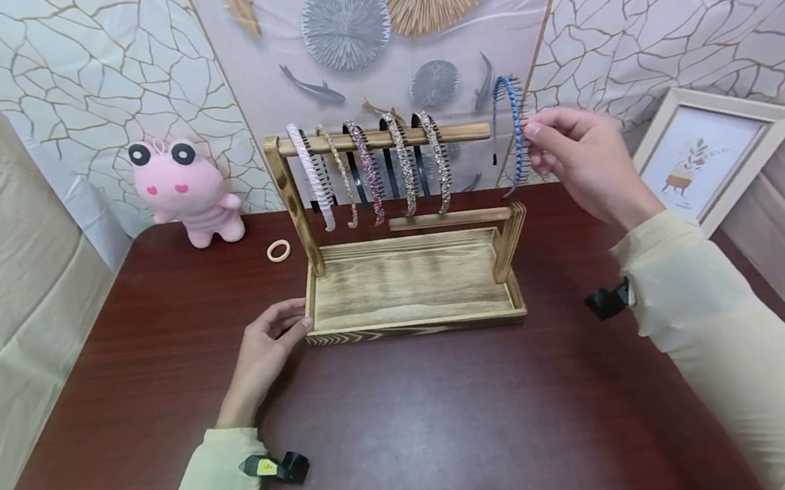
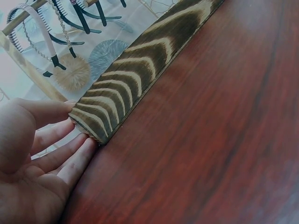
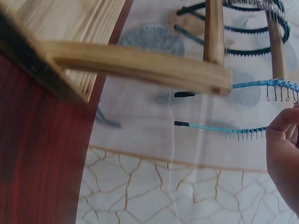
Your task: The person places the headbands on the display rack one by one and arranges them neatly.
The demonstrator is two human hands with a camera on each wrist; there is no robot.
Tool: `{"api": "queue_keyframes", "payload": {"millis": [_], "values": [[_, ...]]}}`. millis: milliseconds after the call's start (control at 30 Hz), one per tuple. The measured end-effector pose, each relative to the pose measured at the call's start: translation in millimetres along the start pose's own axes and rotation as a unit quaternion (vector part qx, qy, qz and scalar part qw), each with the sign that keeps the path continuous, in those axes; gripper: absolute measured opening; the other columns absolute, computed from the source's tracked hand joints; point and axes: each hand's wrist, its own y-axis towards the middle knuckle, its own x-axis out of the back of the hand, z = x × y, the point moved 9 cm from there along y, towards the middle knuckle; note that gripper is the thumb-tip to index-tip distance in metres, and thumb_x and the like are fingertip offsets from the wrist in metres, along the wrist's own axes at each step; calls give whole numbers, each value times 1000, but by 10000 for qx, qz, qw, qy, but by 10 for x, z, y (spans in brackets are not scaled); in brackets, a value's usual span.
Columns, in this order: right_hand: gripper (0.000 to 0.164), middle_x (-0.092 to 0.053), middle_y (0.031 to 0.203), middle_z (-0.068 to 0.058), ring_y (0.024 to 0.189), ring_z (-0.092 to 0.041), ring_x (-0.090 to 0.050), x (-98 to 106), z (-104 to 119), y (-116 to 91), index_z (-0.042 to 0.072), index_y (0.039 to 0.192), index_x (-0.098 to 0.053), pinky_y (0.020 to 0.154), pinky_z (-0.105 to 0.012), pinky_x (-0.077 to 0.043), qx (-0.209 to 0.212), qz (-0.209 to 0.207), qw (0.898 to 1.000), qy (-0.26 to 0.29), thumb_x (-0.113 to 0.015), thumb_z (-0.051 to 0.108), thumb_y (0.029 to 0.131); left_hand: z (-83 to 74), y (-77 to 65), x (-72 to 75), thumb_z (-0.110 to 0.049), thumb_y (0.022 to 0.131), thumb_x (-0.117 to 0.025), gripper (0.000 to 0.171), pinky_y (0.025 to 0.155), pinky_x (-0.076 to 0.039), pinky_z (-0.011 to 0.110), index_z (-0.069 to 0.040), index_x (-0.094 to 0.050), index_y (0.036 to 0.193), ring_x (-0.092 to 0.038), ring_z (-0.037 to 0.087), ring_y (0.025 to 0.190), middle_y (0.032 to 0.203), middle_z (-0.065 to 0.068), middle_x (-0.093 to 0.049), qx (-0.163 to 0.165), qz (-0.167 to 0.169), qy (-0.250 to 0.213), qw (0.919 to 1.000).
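Note:
A blue headband (image 1: pixel 517 131) with a row of small teeth is pinched between the thumb and fingers of my right hand (image 1: pixel 584 160). It is held upright just off the right end of the stand's upper bar (image 1: pixel 467 131); in the right wrist view its two black-tipped ends (image 3: pixel 184 94) point toward the stand. My left hand (image 1: pixel 267 350) grips the front left corner of the wooden stand's tray (image 1: pixel 417 326), thumb at the rim and fingers against the side. Several headbands hang on the upper bar, among them a white one (image 1: pixel 310 175), a purple one (image 1: pixel 367 173) and a glittery one (image 1: pixel 437 162).
A shorter lower bar (image 1: pixel 450 219) extends left from the stand's right post (image 1: pixel 510 243). A pink plush toy (image 1: pixel 183 193) and a small pale ring (image 1: pixel 279 251) are to the left on the dark red table (image 1: pixel 414 422). At right leans a framed picture (image 1: pixel 715 148).

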Motion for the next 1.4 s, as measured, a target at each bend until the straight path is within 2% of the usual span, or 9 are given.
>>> {"api": "queue_keyframes", "payload": {"millis": [367,567,767,1400], "values": [[7,-64,81,-5,66,-12,-55,-273,-182,11,0,92,-72,59,-19,-49,-98,91,9999,-96,-65,2,94,-10,-9,-4,-17,92,-73,39,85,-50,17,-7,-63,128,-63,11,109,126,11,-66,0,11,-1,10000],[10,-60,69,-4,60,-12,-52,-342,-289,14,3,90,-72,56,-20,-46,-68,192,9983,-554,-63,3,96,-11,1,-16,-18,92,-73,39,85,-50,17,-7,-63,128,-64,9,108,126,11,-66,-24,32,13,10000],[10,-60,68,-3,60,-11,-51,-366,-357,3,5,91,-72,56,-19,-46,-86,176,9964,-821,-64,6,96,-11,-6,-14,-18,92,-73,39,85,-50,17,-8,-63,128,-64,10,108,125,11,-66,-5,23,40,10000],[13,-58,69,-1,60,-10,-48,-377,-376,-21,7,93,-74,53,-18,-41,-130,132,9991,-383,-61,5,97,-6,0,-8,-17,92,-73,38,85,-50,17,-7,-63,128,-64,8,107,125,12,-66,-42,22,13,10000]]}}
